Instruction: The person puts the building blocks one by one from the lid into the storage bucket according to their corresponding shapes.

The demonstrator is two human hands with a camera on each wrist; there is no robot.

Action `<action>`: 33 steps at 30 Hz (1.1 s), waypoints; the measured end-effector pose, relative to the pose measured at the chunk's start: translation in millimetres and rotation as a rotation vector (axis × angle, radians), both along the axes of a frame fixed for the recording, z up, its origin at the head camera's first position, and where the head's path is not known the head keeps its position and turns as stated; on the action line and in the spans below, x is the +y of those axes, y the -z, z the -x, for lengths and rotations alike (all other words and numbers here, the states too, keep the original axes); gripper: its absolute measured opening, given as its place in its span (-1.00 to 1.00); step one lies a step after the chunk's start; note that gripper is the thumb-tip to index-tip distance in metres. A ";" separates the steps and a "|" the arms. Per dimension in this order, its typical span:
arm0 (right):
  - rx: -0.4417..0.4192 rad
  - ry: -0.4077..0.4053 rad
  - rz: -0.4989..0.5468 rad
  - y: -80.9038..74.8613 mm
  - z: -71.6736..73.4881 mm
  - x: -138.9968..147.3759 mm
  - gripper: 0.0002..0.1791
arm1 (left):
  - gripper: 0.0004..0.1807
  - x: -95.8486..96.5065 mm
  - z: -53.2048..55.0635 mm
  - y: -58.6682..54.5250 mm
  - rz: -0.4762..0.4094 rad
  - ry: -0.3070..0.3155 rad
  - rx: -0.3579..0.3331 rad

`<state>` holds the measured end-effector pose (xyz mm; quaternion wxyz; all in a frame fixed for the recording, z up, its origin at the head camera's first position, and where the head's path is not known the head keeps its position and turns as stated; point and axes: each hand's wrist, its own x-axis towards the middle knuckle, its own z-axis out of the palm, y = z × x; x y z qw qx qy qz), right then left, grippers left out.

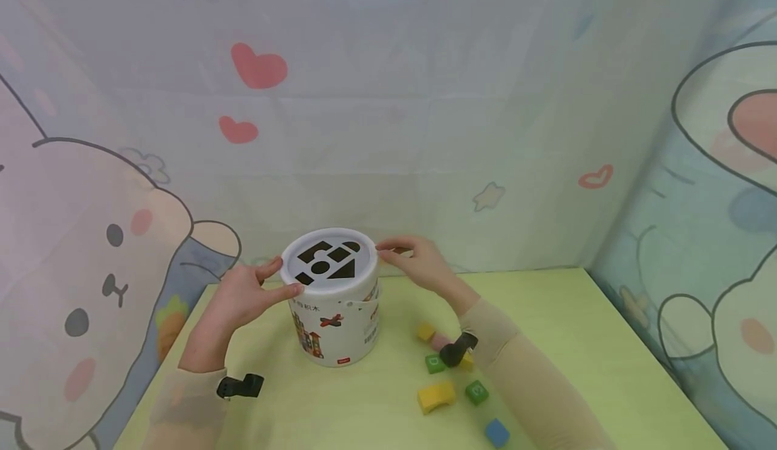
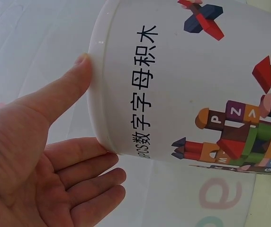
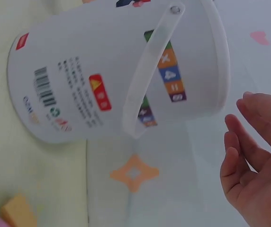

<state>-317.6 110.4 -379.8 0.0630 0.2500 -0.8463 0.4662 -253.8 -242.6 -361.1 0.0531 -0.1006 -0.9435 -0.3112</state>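
A white bucket (image 1: 346,339) with printed toy-block pictures stands upright on the table. On its top sits a white lid (image 1: 367,268) with several dark cut-out shapes. My left hand (image 1: 245,295) holds the lid's left edge, thumb at the front and index finger at the side; the other fingers hang free in the left wrist view. On the opposite side, my right hand (image 1: 419,261) is beside the lid rim, fingers loosely bent. A small gap shows between its fingertips and the rim in the right wrist view. The white handle (image 3: 147,71) hangs down along the bucket's side.
Loose blocks lie near my right forearm: a yellow arch (image 1: 436,397), a blue block (image 1: 497,433), green blocks (image 1: 476,392), a pink block (image 1: 440,342) and small yellow ones (image 1: 426,331). A cartoon-printed cloth (image 1: 388,133) hangs behind the yellow-green table (image 1: 546,342).
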 end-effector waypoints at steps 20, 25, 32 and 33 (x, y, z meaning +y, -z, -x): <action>-0.203 -0.034 -0.143 85.3 -37.9 120.9 -0.54 | 0.06 7.2 -1.8 0.2 -0.024 -0.002 -0.011; -0.272 0.003 -0.175 104.4 -50.3 142.4 -0.49 | 0.07 8.3 -2.5 0.8 -0.029 -0.001 -0.019; -0.371 0.010 -0.173 122.7 -63.6 163.5 -0.39 | 0.06 8.0 -4.7 -1.3 -0.029 -0.004 -0.031; -0.385 0.010 -0.170 124.8 -65.3 165.2 -0.37 | 0.06 8.4 -4.7 -1.7 -0.030 -0.003 -0.030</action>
